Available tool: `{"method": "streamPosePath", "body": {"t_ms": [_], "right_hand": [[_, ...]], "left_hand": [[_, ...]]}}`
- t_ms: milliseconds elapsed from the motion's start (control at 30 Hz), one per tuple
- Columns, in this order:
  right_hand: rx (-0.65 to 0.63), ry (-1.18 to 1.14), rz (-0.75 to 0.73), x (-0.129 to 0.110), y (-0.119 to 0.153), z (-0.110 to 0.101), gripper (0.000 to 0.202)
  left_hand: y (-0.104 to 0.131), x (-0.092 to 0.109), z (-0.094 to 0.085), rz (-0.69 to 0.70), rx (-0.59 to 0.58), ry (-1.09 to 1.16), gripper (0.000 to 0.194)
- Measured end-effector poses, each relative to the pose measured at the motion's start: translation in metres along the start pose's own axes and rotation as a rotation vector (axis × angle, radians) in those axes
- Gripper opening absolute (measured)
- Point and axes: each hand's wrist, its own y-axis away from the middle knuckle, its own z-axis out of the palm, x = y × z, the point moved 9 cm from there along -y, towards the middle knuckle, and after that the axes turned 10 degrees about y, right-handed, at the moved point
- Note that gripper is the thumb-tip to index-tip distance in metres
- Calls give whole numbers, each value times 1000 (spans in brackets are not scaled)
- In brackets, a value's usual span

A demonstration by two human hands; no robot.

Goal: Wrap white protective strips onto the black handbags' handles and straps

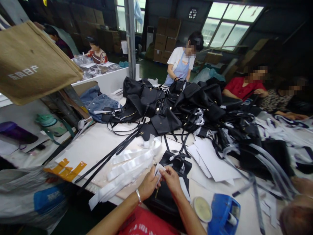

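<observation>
My left hand (148,184) and my right hand (171,180) are close together near the front edge of the table, fingers closed on a small white strip (159,167). Whether it is paper or soft foam sheet I cannot tell. Directly under my hands lies a black handbag (162,198), partly covered by my forearms, with a bit of gold-coloured metal by my left fingers. Its straps and top (175,162) extend beyond my hands. Long white strips (132,163) are heaped to the left of my left hand.
A large pile of black bags (161,122) fills the table's middle. White sheets (207,160) lie to the right, with a round tin (202,209) and a blue plastic holder (224,213) nearer me. A co-worker (181,63) stands across; others sit right and far left.
</observation>
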Motion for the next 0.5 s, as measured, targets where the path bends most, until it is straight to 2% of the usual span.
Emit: {"method": "streamPosePath", "body": {"t_ms": [233,400,500], "right_hand": [[158,18,54,8,5,-9,34],[58,-188,70,10,10,2,35],[96,-220,117,19,11,0,34]], "left_hand": [[1,10,-10,123,256,-43,22],[-6,3,-12,64,221,-24,24],[-8,1,-14,66,227,-73,22]]}}
